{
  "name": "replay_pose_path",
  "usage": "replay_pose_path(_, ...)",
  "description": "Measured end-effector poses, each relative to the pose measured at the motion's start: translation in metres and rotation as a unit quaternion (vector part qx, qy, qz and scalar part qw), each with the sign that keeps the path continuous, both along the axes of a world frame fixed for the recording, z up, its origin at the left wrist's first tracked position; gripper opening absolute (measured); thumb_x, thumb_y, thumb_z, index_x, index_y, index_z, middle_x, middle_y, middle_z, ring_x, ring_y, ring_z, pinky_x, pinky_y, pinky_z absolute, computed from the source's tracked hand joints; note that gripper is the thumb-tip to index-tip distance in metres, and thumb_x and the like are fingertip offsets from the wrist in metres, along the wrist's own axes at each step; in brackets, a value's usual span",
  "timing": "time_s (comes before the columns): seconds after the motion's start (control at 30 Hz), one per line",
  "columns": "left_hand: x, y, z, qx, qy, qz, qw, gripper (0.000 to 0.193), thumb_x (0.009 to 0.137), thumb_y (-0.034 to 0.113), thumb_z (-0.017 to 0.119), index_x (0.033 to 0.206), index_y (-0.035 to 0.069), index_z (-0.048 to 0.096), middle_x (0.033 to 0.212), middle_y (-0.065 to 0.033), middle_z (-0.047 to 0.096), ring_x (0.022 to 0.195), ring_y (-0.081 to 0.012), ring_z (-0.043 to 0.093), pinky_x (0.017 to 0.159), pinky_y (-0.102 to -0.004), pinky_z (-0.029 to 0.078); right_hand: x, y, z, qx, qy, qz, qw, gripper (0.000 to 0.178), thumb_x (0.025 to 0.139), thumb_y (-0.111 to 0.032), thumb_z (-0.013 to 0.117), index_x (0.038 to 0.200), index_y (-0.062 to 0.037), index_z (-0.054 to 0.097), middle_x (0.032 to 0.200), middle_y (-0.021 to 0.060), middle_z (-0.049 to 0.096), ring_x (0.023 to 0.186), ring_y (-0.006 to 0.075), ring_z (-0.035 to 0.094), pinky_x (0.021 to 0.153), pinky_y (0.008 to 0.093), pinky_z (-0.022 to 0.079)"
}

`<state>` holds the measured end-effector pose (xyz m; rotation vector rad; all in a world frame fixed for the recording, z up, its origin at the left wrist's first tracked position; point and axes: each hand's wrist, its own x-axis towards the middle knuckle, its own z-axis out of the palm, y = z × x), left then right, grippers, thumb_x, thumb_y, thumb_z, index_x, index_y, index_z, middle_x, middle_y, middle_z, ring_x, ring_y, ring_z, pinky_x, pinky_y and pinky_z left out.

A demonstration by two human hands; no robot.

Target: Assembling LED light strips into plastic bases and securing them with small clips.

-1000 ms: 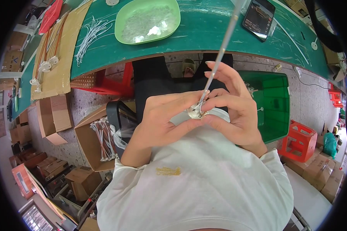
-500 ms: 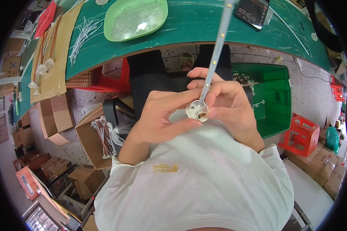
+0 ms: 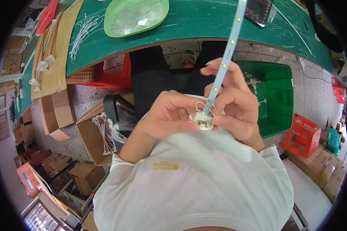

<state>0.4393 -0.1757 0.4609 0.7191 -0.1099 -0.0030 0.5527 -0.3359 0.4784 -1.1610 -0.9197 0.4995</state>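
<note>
Both my hands meet in front of my white shirt around a small round white lamp end cap (image 3: 201,124) with metal parts inside. My left hand (image 3: 167,117) is closed on the cap's left side, the thumb pressed on its near edge. From the cap a long LED strip (image 3: 224,66) with small yellow chips rises away from me. A thin white wire (image 3: 199,104) loops up beside the strip's lower end. My right hand (image 3: 237,109) pinches this wire at the cap's right edge with thumb and index finger; its other fingers are raised behind the strip. The exact fingertip contact is partly hidden.
A green table (image 3: 192,27) bears a light green bowl (image 3: 108,23) of clear pieces, white wires (image 3: 81,38) and a phone (image 3: 259,13). A green crate (image 3: 279,100) and red stool (image 3: 302,135) stand right. Open cardboard boxes (image 3: 58,111) are at left.
The cap has tilted and moved slightly toward me and right. The strip swung right with it. The wire now stands out in loops, and my right hand's outer fingers have lifted and spread.
</note>
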Motion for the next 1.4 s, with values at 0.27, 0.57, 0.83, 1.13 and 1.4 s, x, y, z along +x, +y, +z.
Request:
replay_pose_path(0.27,0.002,0.002,-0.013,-0.043,-0.065,-0.092,0.993,0.043,0.082,-0.010,0.067,0.124,-0.011,0.058,0.113,-0.0210,0.066,0.103,-0.0344,0.069,0.091,-0.0424,0.056,0.002,0.004,-0.011,0.050,0.254,0.165,0.952,0.012,0.075,-0.009,0.075,0.078,-0.0063,0.063,0.144,0.0241,0.033,0.131,0.0353,0.041,0.102,0.0441,0.039)
replay_pose_path(0.57,0.002,0.005,-0.015,-0.064,-0.057,-0.104,0.991,0.041,0.079,-0.009,0.068,0.118,-0.016,0.059,0.109,-0.0249,0.067,0.100,-0.0356,0.069,0.089,-0.0430,0.056,0.005,0.005,-0.020,0.067,0.312,0.227,0.920,0.016,0.082,-0.015,0.072,0.080,-0.0043,0.060,0.146,0.0288,0.028,0.133,0.0394,0.040,0.104,0.0468,0.042)
replay_pose_path(0.83,0.009,0.006,-0.021,-0.048,-0.119,-0.092,0.987,0.040,0.079,-0.009,0.066,0.117,-0.018,0.059,0.113,-0.0323,0.063,0.101,-0.0398,0.068,0.090,-0.0461,0.055,0.010,0.003,-0.013,0.050,0.303,0.176,0.935,0.023,0.090,-0.021,0.069,0.084,-0.0034,0.054,0.140,0.0259,0.036,0.126,0.0370,0.047,0.096,0.0451,0.048)
replay_pose_path(1.13,-0.007,0.055,-0.017,0.091,-0.074,0.139,0.983,0.056,0.078,0.023,0.083,0.112,-0.015,0.059,0.100,-0.0314,0.065,0.084,-0.0376,0.069,0.069,-0.0452,0.061,0.087,-0.060,0.008,0.264,0.216,-0.093,0.935,0.018,0.095,-0.003,0.059,0.108,-0.0041,0.046,0.094,0.0046,0.050,0.083,0.0139,0.046,0.070,0.0275,0.042)
replay_pose_path(1.4,-0.029,0.104,-0.023,0.082,-0.119,0.269,0.952,0.052,0.082,0.020,0.078,0.115,-0.013,0.058,0.107,-0.0308,0.065,0.090,-0.0368,0.070,0.078,-0.0446,0.060,0.032,0.016,-0.002,-0.109,-0.084,-0.342,0.930,0.010,0.085,0.004,0.069,0.086,-0.0012,0.060,0.078,0.0092,0.069,0.063,0.0103,0.062,0.056,0.0239,0.049)
